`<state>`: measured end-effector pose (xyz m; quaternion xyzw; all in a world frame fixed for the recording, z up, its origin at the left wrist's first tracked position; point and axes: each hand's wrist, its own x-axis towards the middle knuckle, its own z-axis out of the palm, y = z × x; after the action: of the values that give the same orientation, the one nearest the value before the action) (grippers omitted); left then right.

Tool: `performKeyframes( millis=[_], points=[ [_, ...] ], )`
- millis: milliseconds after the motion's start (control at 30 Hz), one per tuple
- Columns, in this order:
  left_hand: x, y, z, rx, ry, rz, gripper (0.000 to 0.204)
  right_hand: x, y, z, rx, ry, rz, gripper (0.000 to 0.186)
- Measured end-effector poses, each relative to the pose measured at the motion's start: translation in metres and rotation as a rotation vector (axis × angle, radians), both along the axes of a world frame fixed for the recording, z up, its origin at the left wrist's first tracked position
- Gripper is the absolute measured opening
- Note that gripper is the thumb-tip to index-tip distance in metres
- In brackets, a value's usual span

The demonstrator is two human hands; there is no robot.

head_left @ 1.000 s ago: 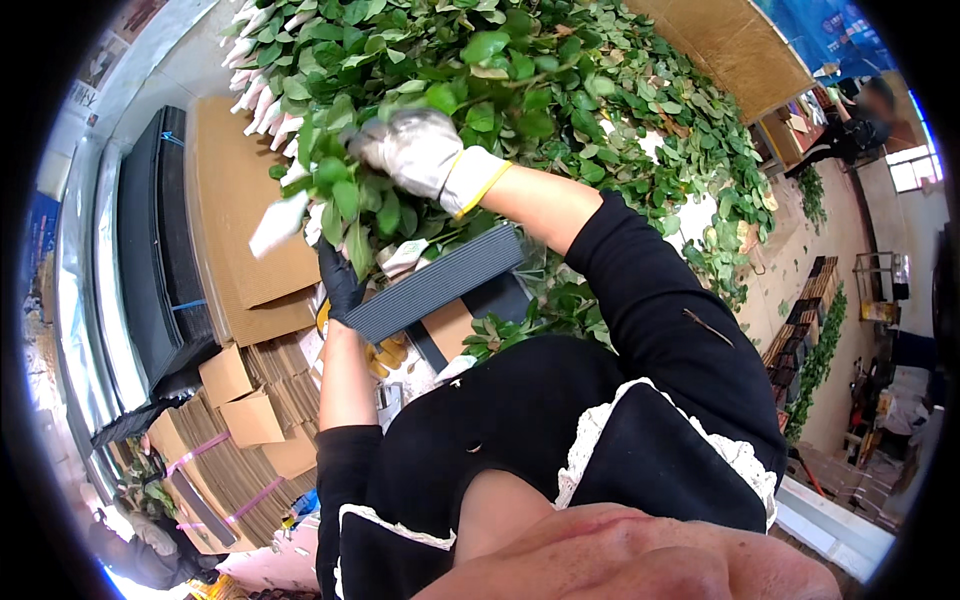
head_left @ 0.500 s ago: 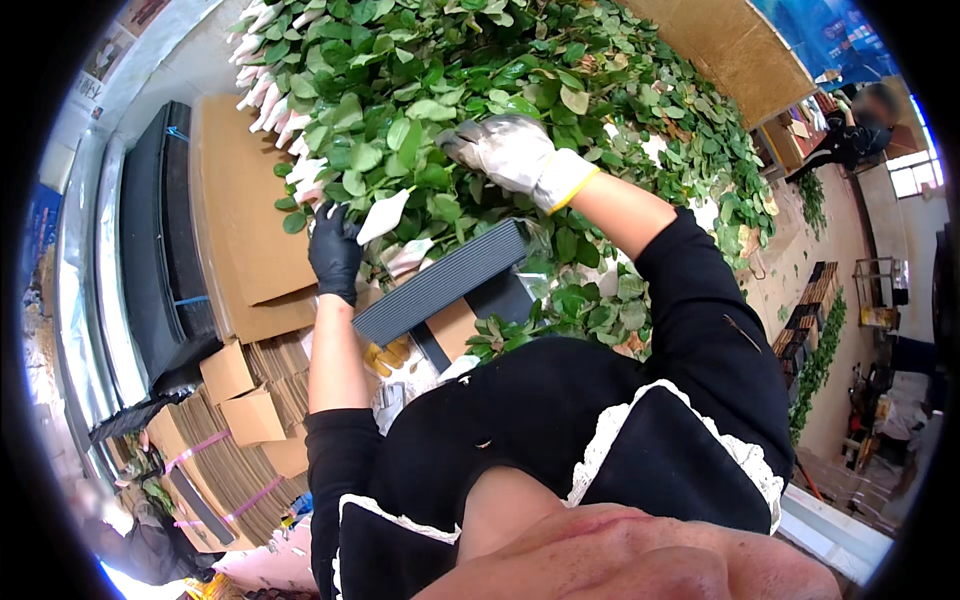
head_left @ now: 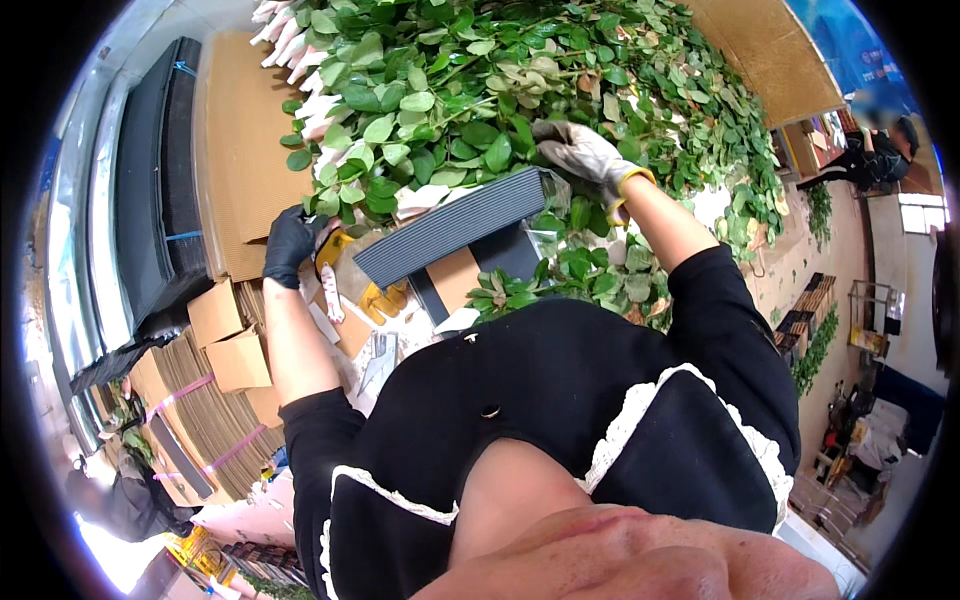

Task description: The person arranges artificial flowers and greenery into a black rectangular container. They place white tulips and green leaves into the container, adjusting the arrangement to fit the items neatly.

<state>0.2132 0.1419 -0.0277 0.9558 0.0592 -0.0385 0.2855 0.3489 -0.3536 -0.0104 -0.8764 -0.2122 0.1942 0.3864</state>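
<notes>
My left hand (head_left: 290, 245), in a black glove, is at the left beside a yellow tool (head_left: 331, 250); its fingers are curled, what they hold unclear. My right hand (head_left: 585, 160), in a white-grey glove with a yellow cuff, has bent fingers among green leafy rose stems (head_left: 420, 100), their grip hidden. The stems are heaped at the top, pale sleeved heads (head_left: 295, 50) pointing left. A ridged dark grey strip (head_left: 450, 225) lies slanted between my hands, over dark and brown board (head_left: 455, 280). Yellow gloves (head_left: 385, 300) lie below it.
Stacks of brown cardboard (head_left: 235, 130) and dark grey sheets (head_left: 150, 170) stand at left, with folded cartons (head_left: 200, 410) below. A brown board (head_left: 760, 45) edges the heap. A co-worker (head_left: 880, 155) is at far right, another person (head_left: 120, 500) at lower left. Crates (head_left: 800, 325) stand along the right.
My left hand moved out from the flowers, down and leftward. The white sleeved flower near it is no longer seen there. My right hand moved rightward along the leaves, away from my left.
</notes>
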Motion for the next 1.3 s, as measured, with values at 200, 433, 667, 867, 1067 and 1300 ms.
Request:
performKeyframes(
  millis=[200,433,667,867,1067,1300],
  points=[
    [-0.009,0.008,0.019,-0.396,-0.061,-0.094,0.016,-0.01,0.087,0.098,0.018,-0.892,0.328,0.042],
    [-0.02,-0.088,0.124,-0.982,-0.06,0.021,0.039,0.019,0.123,0.137,-0.177,-0.962,0.423,0.044],
    [0.034,-0.06,0.01,-0.325,-0.45,0.094,0.034,0.013,0.053,0.088,-0.663,-0.678,0.248,0.036],
    [0.091,-0.064,-0.037,-0.053,-0.274,-0.087,0.039,0.017,0.014,-0.001,-0.326,-0.323,0.326,0.064],
    [0.112,-0.057,0.176,0.053,-0.553,-0.508,0.046,0.005,0.135,0.203,0.059,-1.067,-0.15,0.039],
    [0.162,-0.031,0.098,0.322,-0.54,-0.037,0.038,0.117,0.137,0.271,0.015,-0.953,-0.083,0.034]
  ],
)
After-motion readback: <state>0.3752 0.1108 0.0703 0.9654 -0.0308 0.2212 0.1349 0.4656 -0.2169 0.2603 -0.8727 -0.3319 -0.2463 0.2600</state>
